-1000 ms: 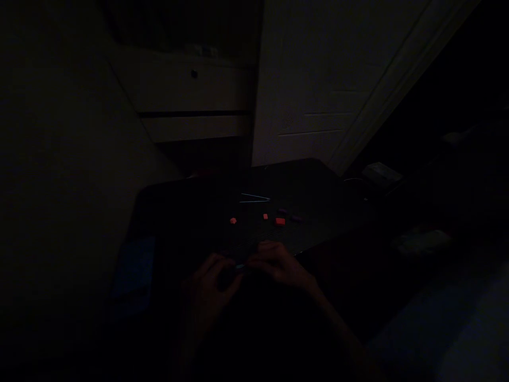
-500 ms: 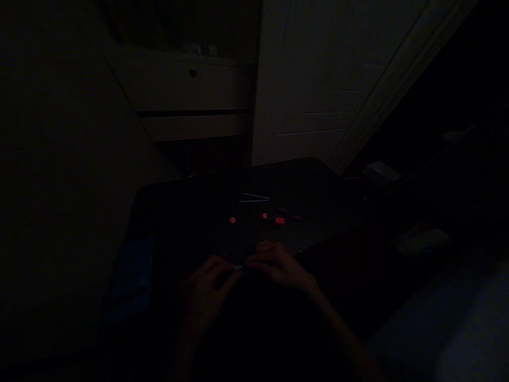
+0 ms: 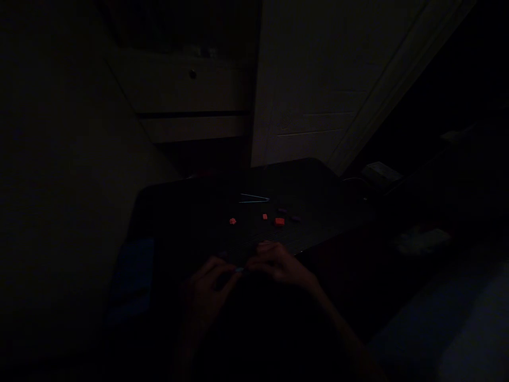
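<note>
The scene is very dark. My left hand [image 3: 209, 281] is closed in a pinch on a small pale bluish piece [image 3: 239, 269], whose kind I cannot make out. From the right, my right hand [image 3: 276, 262] meets it with thumb and fingers pressed together at the piece's other end; what lies inside that pinch is hidden. Beyond the hands on the dark table [image 3: 191, 207] are a red block [image 3: 279, 222], a smaller pinkish-red piece [image 3: 264, 216] and a crumpled-looking pink piece [image 3: 233, 221]. Dark purple pieces [image 3: 295, 218] lie beside the red block.
Tweezers [image 3: 254, 199], thin and V-shaped, lie farther back on the table. A blue flat thing [image 3: 133, 276] is at the left edge. Behind stand a drawer front [image 3: 191, 90] and a pale panel [image 3: 302, 95]. A pale box [image 3: 382, 172] sits at the right.
Both hands stay together around the small piece, with only a very slight shift. The picture is a little darker. The pieces on the table have not moved.
</note>
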A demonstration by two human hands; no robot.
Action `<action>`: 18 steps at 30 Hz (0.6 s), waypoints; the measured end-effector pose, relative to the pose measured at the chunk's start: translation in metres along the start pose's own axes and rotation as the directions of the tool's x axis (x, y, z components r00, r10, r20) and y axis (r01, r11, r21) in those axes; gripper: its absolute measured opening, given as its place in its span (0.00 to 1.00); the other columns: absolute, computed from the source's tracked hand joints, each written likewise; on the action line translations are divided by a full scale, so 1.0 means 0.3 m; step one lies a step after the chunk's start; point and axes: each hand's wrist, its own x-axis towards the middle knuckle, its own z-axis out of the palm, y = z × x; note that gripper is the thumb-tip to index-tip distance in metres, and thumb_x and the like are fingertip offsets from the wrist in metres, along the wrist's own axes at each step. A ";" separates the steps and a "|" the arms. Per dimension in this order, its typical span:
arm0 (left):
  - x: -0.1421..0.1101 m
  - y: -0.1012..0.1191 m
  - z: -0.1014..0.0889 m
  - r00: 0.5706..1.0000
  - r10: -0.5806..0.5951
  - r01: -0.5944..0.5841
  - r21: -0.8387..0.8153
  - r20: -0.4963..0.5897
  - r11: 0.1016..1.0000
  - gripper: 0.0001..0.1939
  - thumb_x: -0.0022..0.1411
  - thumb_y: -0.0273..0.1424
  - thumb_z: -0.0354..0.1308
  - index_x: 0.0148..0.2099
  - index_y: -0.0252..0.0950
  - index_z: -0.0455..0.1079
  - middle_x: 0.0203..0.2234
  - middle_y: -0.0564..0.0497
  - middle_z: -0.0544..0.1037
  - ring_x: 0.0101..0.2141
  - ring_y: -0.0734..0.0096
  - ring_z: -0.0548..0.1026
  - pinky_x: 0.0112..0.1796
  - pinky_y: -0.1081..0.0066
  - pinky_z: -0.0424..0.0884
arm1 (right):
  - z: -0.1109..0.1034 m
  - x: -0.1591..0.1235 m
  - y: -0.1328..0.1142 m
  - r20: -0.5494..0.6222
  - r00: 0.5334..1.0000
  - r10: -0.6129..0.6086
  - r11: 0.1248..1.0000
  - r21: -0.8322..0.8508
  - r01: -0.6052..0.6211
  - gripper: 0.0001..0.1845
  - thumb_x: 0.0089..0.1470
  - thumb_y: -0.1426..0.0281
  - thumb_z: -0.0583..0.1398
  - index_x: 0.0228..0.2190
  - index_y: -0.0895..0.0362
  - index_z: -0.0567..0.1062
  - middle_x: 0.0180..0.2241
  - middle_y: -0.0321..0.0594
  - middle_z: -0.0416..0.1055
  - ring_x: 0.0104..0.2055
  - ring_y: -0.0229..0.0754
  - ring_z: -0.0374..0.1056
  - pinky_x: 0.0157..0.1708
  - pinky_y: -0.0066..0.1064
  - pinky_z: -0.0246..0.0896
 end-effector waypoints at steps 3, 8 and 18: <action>-0.006 -0.012 0.003 1.000 0.003 -0.003 -0.001 0.001 1.000 0.11 0.69 0.43 0.65 0.38 0.46 0.84 0.35 0.56 0.84 0.24 0.73 0.79 0.27 0.73 0.75 | -0.003 -0.003 -0.005 -0.024 0.998 0.065 0.998 0.020 -0.065 0.25 0.74 0.52 0.58 0.41 0.56 0.88 0.29 0.41 0.77 0.33 0.42 0.71 0.38 0.35 0.64; -0.007 -0.023 0.003 1.000 0.011 -0.011 -0.032 0.018 0.999 0.15 0.73 0.46 0.61 0.41 0.46 0.84 0.39 0.53 0.87 0.37 0.66 0.85 0.39 0.70 0.79 | 0.006 -0.009 -0.015 -0.117 0.978 0.175 0.983 0.084 -0.166 0.26 0.71 0.50 0.61 0.42 0.57 0.89 0.31 0.42 0.79 0.33 0.42 0.72 0.35 0.32 0.64; -0.013 -0.020 0.006 0.999 0.027 -0.028 -0.013 -0.037 1.000 0.09 0.72 0.40 0.64 0.44 0.43 0.83 0.39 0.52 0.86 0.38 0.66 0.84 0.41 0.69 0.79 | 0.008 -0.009 -0.022 -0.101 0.982 0.162 0.986 0.062 -0.156 0.21 0.72 0.53 0.61 0.44 0.54 0.88 0.34 0.42 0.82 0.36 0.43 0.74 0.39 0.33 0.66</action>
